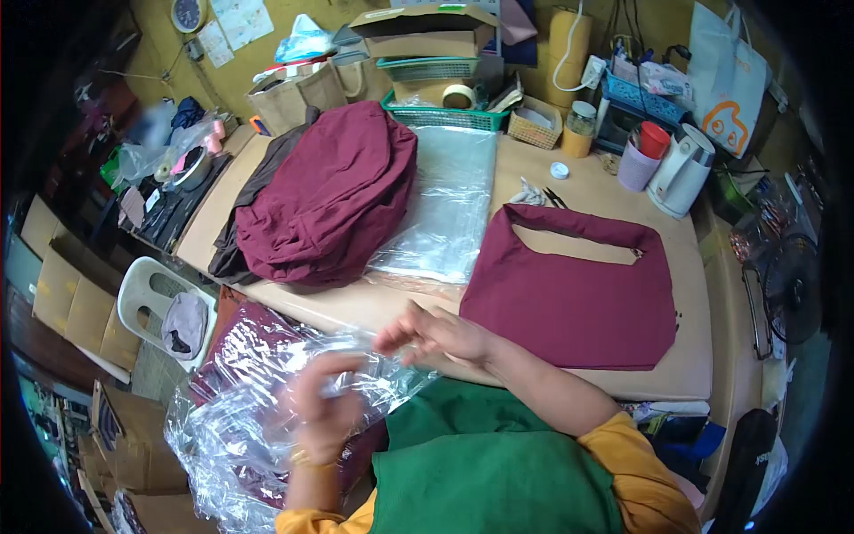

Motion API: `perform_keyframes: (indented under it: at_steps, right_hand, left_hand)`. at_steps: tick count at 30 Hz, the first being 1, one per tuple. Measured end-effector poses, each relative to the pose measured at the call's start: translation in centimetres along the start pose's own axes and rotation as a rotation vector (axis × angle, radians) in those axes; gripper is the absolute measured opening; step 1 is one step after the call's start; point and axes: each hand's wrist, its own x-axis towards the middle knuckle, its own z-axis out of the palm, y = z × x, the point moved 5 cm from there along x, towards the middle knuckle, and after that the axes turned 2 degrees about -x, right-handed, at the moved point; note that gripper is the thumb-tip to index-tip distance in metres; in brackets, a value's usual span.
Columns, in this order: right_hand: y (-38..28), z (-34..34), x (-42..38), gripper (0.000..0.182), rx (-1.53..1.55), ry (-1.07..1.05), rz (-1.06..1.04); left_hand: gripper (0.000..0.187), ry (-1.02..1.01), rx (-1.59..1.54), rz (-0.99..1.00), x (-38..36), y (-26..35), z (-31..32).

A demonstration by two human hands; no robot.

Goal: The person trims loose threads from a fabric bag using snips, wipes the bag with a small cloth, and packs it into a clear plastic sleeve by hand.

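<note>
My left hand [322,405] is over the crumpled clear plastic bag [236,427], its fingers smeared by motion. Whether it pinches the film cannot be made out. My right hand [436,336] is just above the table's front edge, fingers loosely bent and apart, near the bag's upper edge. Dark red fabric [245,343] shows through the plastic. To the right, a maroon shoulder bag [569,307] lies flat on the table, its wide strap at the top. A heap of maroon cloth bags [334,191] rests at the left beside a stack of clear plastic sleeves [445,196].
Green baskets [445,117] with tape and a cardboard box [422,34] stand at the back. Scissors [554,198], a jar [580,127], a purple cup [637,165] and an electric kettle [681,169] sit at right. A white chair [142,289] stands left.
</note>
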Motion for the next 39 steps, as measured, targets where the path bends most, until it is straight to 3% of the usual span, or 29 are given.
perform_keyframes:
  at_steps: [1,3,5,8,11,13,14,15,16,17,19,20,24,25,28,30,31,32,33,34,36,39]
  right_hand:
    - [0.6,-0.2,-2.3,0.036,0.125,-0.011,0.014]
    - [4.0,-4.0,-5.4,0.024,-0.009,0.228,-0.039]
    - [2.5,-5.8,-9.9,0.015,-0.032,0.486,-0.144]
    - [0.1,-9.0,-17.6,0.017,-0.346,0.838,-0.264]
    - [-1.1,-13.3,-25.1,0.022,-0.596,1.150,-0.254]
    - [1.1,-17.0,-28.1,0.024,-0.558,1.174,-0.157]
    - [3.3,-18.2,-28.8,0.019,-0.574,1.129,-0.108]
    - [3.5,-18.1,-28.9,0.019,-0.570,1.129,-0.115]
    - [3.2,-17.6,-28.5,0.015,-0.769,1.046,-0.135]
    - [2.9,-16.9,-27.9,0.012,-0.965,0.950,-0.154]
    - [2.4,-15.8,-27.2,0.009,-0.959,0.923,-0.120]
    - [2.3,-15.6,-27.2,0.009,-0.933,0.947,-0.132]
    - [2.7,-16.2,-27.2,0.014,-0.982,0.963,-0.091]
    - [3.0,-16.3,-26.9,0.014,-0.984,0.962,-0.093]
    - [5.1,-15.8,-24.8,0.019,-0.155,1.020,-0.282]
    - [5.5,-15.7,-22.3,0.016,-0.361,1.007,-0.324]
    - [5.2,-15.7,-21.1,0.015,-0.552,1.010,-0.335]
    - [4.0,-15.2,-20.2,0.015,-0.552,1.018,-0.342]
    - [2.6,-14.6,-20.0,0.014,-0.366,1.118,-0.378]
    - [2.0,-14.6,-20.1,0.013,-0.176,1.206,-0.407]
    - [0.9,-16.2,-20.8,0.016,-0.190,1.209,-0.529]
    - [0.2,-15.5,-20.4,0.022,-0.301,1.239,-0.468]
  left_hand:
    - [0.032,-0.195,-0.164,0.216,1.5,2.6,4.3]
    - [0.032,-0.438,-0.291,0.195,-0.4,3.6,11.0]
    - [0.023,-0.682,-0.340,0.104,-0.9,5.4,14.8]
    - [0.027,-0.684,-0.547,0.250,2.2,9.8,14.5]
    - [0.025,-0.423,-0.676,-0.163,6.1,7.8,12.1]
    - [0.029,-0.012,-0.310,0.073,8.8,4.3,11.4]
    - [0.031,0.008,-0.166,0.090,9.7,2.4,11.7]
    - [0.030,-0.075,-0.144,0.040,10.0,0.5,13.1]
    - [0.030,-0.156,-0.120,-0.017,10.0,-1.4,14.5]
    - [0.029,-0.400,-0.072,-0.298,9.4,-3.4,17.1]
    - [0.055,-0.660,0.161,-0.357,8.2,-3.5,20.2]
    - [0.060,-0.697,0.213,-0.325,7.5,-3.4,21.3]
    - [0.054,-0.756,0.146,-0.238,7.3,-2.4,22.0]
    - [0.050,-0.582,0.057,-0.196,7.9,-1.5,20.5]
    - [0.030,-0.233,-0.043,-0.223,10.1,-0.1,14.5]
    - [0.034,0.040,0.181,-0.018,10.7,-1.9,11.8]
    - [0.033,0.034,0.200,-0.005,10.6,-2.6,10.9]
    - [0.029,-0.118,0.060,-0.143,10.4,-3.8,10.5]
    - [0.026,-0.273,-0.078,-0.285,9.7,-4.7,10.2]
    - [0.026,-0.275,-0.078,-0.287,9.2,-4.6,8.8]
    - [0.024,-0.759,-0.370,-0.463,7.0,-4.3,8.4]
    - [0.025,-0.815,-0.205,-0.433,5.7,-4.6,6.8]
